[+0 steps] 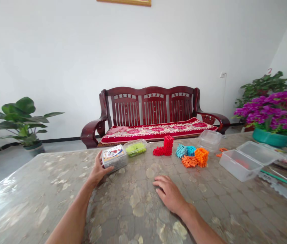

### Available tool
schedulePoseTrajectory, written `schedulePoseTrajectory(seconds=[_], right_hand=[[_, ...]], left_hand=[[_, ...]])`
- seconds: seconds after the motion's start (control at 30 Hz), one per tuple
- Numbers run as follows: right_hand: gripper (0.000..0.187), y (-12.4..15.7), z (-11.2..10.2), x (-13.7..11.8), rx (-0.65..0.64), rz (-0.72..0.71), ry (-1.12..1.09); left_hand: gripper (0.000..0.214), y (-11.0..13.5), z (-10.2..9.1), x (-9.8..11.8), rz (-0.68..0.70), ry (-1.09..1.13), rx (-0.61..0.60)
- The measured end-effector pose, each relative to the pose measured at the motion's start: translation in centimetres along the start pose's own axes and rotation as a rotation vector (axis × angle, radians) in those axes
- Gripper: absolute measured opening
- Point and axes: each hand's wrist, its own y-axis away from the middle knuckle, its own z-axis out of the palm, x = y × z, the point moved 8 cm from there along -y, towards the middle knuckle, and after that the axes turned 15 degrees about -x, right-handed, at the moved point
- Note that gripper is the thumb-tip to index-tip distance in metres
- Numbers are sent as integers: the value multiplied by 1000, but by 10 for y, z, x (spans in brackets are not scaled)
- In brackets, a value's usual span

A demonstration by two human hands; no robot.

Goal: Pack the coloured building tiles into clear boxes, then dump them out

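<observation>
My left hand point(100, 170) grips the near left corner of a lidded clear plastic box point(119, 164) with a printed label on top and greyish pieces inside. Just right of that box is an open clear container point(135, 148) of lime-green pieces. My right hand point(167, 189) rests on the table with its fingers stretched out, holding nothing. Beyond it stands a red L-shaped block build point(168, 145). To the right of the red build are blue interlocking builds point(181, 150) and orange ones point(201, 157), close together.
An open clear box point(240, 166) with something reddish inside stands at the right, near a clear lid or tub point(210, 140) and loose orange pieces point(221, 152). Purple flowers in a teal pot point(272, 137) are at the far right. A wooden bench point(153, 105) stands behind the table.
</observation>
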Motion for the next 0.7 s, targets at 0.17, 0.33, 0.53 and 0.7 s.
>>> schedulePoseTrajectory(seconds=[0.17,0.33,0.53,0.7], right_hand=[[32,0,-1,0,22,-2,-18],[38,8,-14,1,187,4,-86],[40,20,-33,7,418,-22,-161],[42,25,-36,10,460,-14,-148]], left_hand=[[104,1,2,-12,-69,-232,59],[76,33,25,3,-301,-837,206],[74,65,88,15,-401,-1141,173],[67,76,139,19,-366,-1314,51]])
